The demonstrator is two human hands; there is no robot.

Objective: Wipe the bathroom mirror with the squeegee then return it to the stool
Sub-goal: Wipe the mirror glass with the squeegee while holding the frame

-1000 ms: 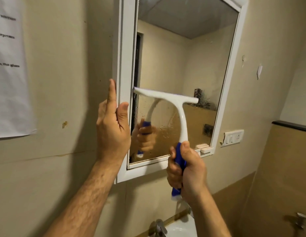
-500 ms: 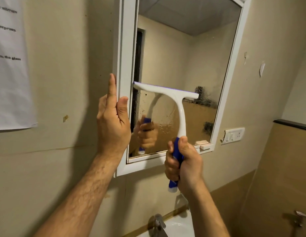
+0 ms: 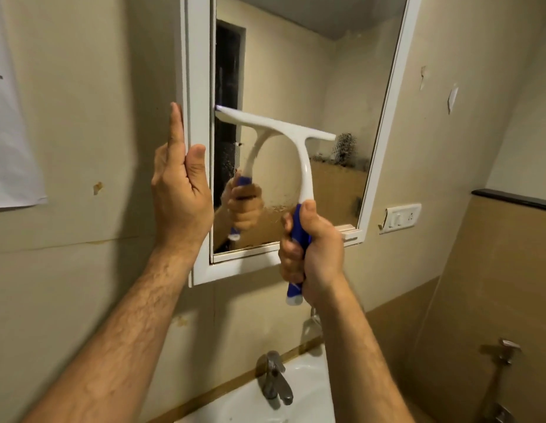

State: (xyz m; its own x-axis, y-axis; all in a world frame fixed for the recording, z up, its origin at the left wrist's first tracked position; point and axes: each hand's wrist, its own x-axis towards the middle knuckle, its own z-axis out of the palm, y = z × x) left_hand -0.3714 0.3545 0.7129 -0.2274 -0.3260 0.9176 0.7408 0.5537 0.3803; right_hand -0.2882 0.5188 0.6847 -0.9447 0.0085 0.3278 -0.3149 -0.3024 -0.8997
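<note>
Mid-wipe: squeegee (image 3: 284,132) gripped in right hand (image 3: 311,248), blade on mirror (image 3: 296,71); left hand (image 3: 180,190) flat, open against frame; next, probably a steady downward pull.

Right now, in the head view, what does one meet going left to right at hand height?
Paper sheet → left hand on the mirror frame → squeegee → right hand → switch plate.
</note>
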